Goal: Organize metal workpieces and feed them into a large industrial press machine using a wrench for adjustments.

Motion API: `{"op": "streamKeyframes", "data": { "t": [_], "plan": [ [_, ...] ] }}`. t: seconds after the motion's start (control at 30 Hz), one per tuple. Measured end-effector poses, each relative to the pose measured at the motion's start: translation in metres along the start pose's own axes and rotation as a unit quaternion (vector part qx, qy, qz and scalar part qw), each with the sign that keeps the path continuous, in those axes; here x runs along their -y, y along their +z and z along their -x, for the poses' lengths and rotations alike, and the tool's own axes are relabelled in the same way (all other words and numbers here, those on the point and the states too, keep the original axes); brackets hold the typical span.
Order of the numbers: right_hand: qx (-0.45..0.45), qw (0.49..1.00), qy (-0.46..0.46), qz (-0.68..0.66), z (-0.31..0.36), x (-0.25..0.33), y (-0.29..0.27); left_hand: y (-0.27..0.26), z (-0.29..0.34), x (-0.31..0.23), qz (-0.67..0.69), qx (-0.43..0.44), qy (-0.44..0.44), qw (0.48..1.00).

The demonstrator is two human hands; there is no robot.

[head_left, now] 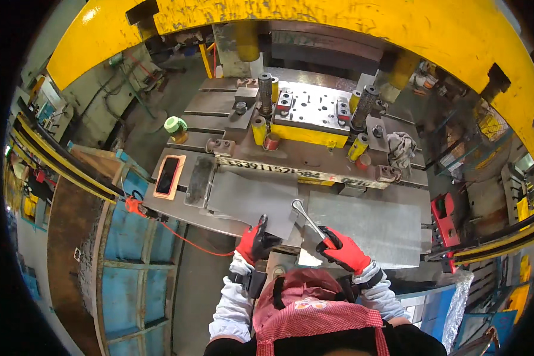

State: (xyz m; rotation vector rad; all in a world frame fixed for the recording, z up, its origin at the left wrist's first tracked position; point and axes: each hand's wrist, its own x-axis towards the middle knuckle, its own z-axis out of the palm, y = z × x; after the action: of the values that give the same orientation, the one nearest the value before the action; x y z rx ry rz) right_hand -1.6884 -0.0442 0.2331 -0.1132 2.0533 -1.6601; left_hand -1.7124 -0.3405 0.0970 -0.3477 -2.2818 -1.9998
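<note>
Closest to me, at the bottom, are a red checked apron [320, 308] and two forearms in pale grey sleeves. Both hands wear red gloves with black fingers.

The left hand [253, 242] is at the near edge of a dark grey metal sheet [255, 199], its thumb laid over the edge. Its other fingers are partly hidden, so I cannot tell how far it is open or whether it pinches the sheet. The right hand [345, 250] is closed around the handle of a silver tool [307, 216], whose round, ring-like end points up and to the left, over the right side of the dark sheet. I cannot tell whether that end touches the metal.

The dark sheet lies flat on the press table, left of centre. To its right lies a paler metal sheet [368, 225], close to the right hand. Left of the dark sheet, I see a phone [168, 175] with a black screen.

Farther back, a die block [310, 110] with a bright top and yellow sides stands between dark upright posts. A crumpled rag [401, 148] lies to its right, and a green-lidded jar [175, 127] stands to its left. Across the top curves a yellow press frame [332, 13].
</note>
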Motion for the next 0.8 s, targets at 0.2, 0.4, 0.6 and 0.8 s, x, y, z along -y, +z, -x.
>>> {"op": "streamKeyframes", "data": {
  "t": [0.2, 0.4, 0.6, 0.8],
  "plan": [
    [-0.012, 0.999, 0.036, -0.023, -0.003, -0.009, 0.003, -0.015, -0.019, -0.104, -0.183, -0.007, -0.368, 0.912],
    [-0.031, 0.999, 0.029, -0.017, -0.005, -0.001, 0.013, -0.015, -0.113, -0.167, -0.381, -0.048, 0.139, 0.913],
    [-0.069, 0.997, -0.030, 0.033, -0.003, -0.017, 0.021, 0.029, -0.300, -0.163, -0.644, 0.002, 0.194, 0.740],
    [-0.045, 0.998, 0.035, -0.011, 0.008, -0.005, 0.024, 0.050, -0.354, -0.145, -0.700, 0.116, 0.029, 0.704]
  ]
}}
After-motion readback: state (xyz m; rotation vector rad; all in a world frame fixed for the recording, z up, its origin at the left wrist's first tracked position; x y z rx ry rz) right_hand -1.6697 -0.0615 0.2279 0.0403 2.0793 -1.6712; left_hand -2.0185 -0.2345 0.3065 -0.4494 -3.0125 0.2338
